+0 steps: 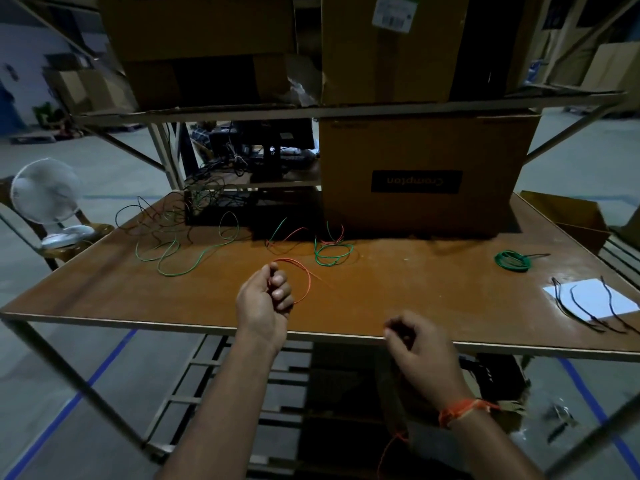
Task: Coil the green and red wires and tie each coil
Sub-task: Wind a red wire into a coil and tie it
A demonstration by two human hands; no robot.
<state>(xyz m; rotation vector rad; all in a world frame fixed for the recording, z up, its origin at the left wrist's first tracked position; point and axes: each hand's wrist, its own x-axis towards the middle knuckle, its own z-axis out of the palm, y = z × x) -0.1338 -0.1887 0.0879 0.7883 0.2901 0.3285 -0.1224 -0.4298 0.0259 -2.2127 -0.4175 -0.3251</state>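
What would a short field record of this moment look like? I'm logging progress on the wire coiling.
left hand: left hand grips a red wire loop above the table
right hand: right hand at the table's near edge, fingers curled; whether it pinches the wire cannot be told
finished coil: one green coil on the table's right side
loose wires: green wire far left; a red and green tangle at centre
ties: black ties on white paper, far right
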